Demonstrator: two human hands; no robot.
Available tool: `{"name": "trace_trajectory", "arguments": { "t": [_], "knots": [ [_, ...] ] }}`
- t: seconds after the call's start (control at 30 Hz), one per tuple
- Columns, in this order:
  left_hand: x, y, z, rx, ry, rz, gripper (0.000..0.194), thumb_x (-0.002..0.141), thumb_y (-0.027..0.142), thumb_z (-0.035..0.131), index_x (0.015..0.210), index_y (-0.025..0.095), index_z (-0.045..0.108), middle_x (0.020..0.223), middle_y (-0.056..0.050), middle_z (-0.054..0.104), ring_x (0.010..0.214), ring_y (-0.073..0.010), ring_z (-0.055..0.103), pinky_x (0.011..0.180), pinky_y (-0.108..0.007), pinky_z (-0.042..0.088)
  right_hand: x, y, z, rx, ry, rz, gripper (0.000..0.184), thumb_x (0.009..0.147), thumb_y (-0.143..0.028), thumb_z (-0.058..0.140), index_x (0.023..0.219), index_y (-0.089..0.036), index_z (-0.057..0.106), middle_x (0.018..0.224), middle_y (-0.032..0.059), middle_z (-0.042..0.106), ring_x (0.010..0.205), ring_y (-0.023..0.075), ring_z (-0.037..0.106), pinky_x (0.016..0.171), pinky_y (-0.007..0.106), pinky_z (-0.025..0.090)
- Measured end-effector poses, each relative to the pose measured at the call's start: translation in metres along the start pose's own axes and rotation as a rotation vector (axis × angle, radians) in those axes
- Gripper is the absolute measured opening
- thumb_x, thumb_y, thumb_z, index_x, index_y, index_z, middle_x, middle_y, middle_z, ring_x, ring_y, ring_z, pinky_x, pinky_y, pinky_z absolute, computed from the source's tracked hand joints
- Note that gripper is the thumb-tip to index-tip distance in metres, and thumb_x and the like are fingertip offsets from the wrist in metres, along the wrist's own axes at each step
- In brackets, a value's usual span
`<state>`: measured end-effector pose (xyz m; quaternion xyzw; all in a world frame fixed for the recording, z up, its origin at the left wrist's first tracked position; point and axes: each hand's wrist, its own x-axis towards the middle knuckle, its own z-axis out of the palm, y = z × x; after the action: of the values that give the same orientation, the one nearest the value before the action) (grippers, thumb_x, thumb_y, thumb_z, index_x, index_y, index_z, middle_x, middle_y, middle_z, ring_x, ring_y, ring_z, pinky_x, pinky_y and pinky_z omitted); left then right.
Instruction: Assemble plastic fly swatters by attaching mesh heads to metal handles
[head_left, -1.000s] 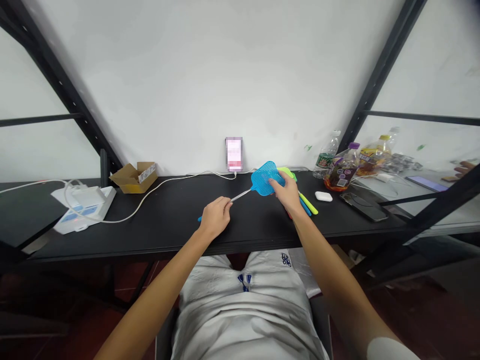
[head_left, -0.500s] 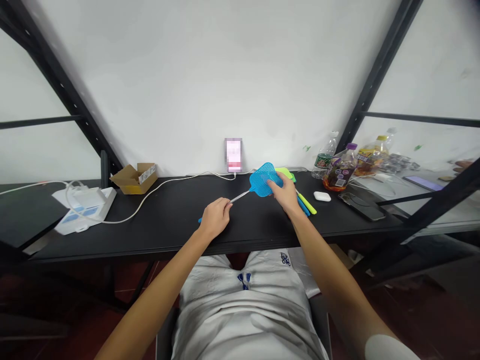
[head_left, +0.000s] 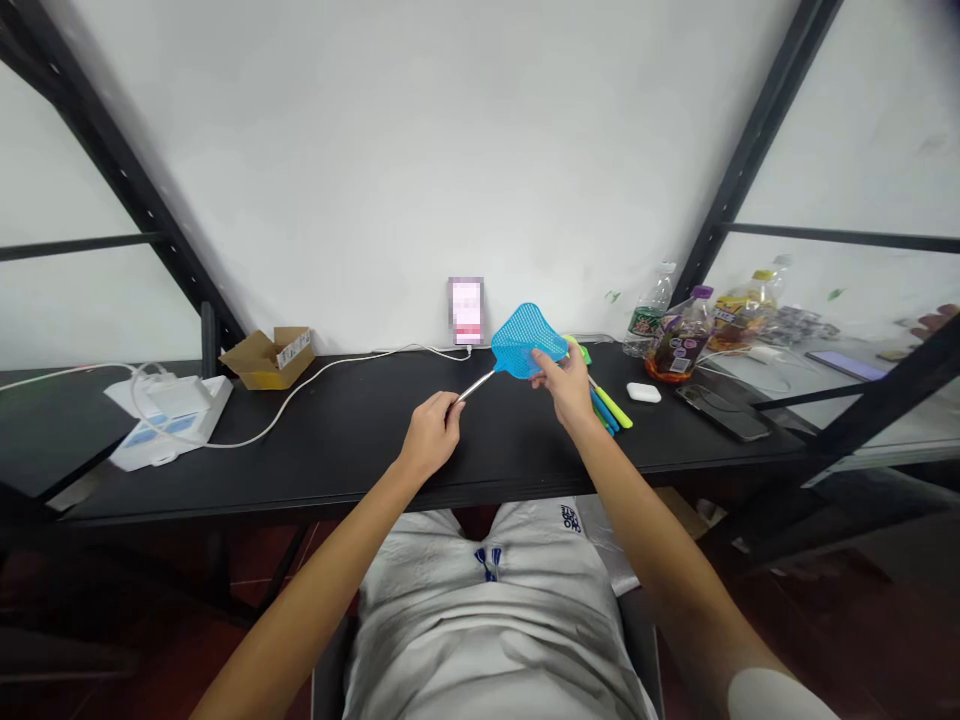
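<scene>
A blue fly swatter with a perforated head and a thin metal rod is held above the black desk. My left hand is closed around its handle end, which the fingers hide. My right hand pinches the lower right edge of the swatter head, thumb on the near face. The head looks bent or tilted, its upper part leaning back. Under and behind my right hand lie more swatters, with a lime-green handle and blue handles showing; their heads are mostly covered.
A lit phone leans on the wall, with a white cable. An open cardboard box and a white power strip are at left. At right are bottles, a white earphone case and a dark phone. Black frame posts flank the desk.
The swatter head has turned and its upper part has tipped upward and back. My right hand has shifted slightly down at its edge; my left hand has stayed nearly in place.
</scene>
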<state>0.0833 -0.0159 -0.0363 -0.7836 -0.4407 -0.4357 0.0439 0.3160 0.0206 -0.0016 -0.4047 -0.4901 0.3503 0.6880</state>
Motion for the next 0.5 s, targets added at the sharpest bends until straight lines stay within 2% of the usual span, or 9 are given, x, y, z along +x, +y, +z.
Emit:
{"name": "trace_trajectory", "arguments": {
  "t": [0.07,0.13,0.23,0.33,0.5],
  "knots": [
    [0.000,0.001,-0.001,-0.035,0.073,-0.008,0.018,0.097,0.026,0.046,0.091,0.018,0.061,0.084,-0.005,0.065,0.078,-0.0180,0.061,0.074,-0.030,0.046,-0.007,-0.003,0.007,0.113,-0.143,0.090,0.051,0.072,-0.046,0.074,0.112,-0.022,0.053,0.087,0.0016,0.063,0.062,0.0135,0.065,0.051,0.023,0.050],
    [0.001,0.002,-0.002,-0.064,0.108,-0.019,0.017,0.097,0.025,0.046,0.091,0.018,0.061,0.083,-0.004,0.065,0.077,-0.0171,0.061,0.074,-0.029,0.046,-0.016,-0.005,0.015,0.093,-0.370,0.142,0.044,0.073,-0.045,0.075,0.104,-0.020,0.057,0.086,0.0023,0.064,0.066,0.0145,0.067,0.051,0.022,0.049],
    [0.002,0.005,-0.004,-0.108,0.102,-0.001,0.015,0.096,0.024,0.047,0.092,0.018,0.061,0.083,-0.004,0.065,0.078,-0.0162,0.061,0.075,-0.028,0.046,-0.031,0.000,0.028,-0.011,-0.629,0.106,0.036,0.078,-0.042,0.072,0.103,-0.018,0.061,0.082,0.0025,0.064,0.068,0.0149,0.067,0.051,0.022,0.048],
    [0.001,0.008,-0.004,-0.161,0.071,0.040,0.012,0.095,0.023,0.050,0.096,0.018,0.061,0.087,-0.004,0.066,0.081,-0.0157,0.062,0.076,-0.028,0.048,-0.040,0.010,0.039,-0.018,-0.703,0.056,0.031,0.083,-0.043,0.066,0.101,-0.018,0.063,0.081,0.0022,0.064,0.064,0.0133,0.064,0.049,0.022,0.046],
    [-0.001,0.010,-0.001,-0.248,-0.002,0.015,0.016,0.093,0.022,0.052,0.107,0.020,0.057,0.098,-0.005,0.068,0.090,-0.0164,0.065,0.083,-0.029,0.050,-0.040,0.012,0.044,0.013,-0.627,0.013,0.028,0.084,-0.043,0.065,0.097,-0.018,0.064,0.081,0.0027,0.065,0.062,0.0125,0.063,0.047,0.021,0.044]
  ]
}}
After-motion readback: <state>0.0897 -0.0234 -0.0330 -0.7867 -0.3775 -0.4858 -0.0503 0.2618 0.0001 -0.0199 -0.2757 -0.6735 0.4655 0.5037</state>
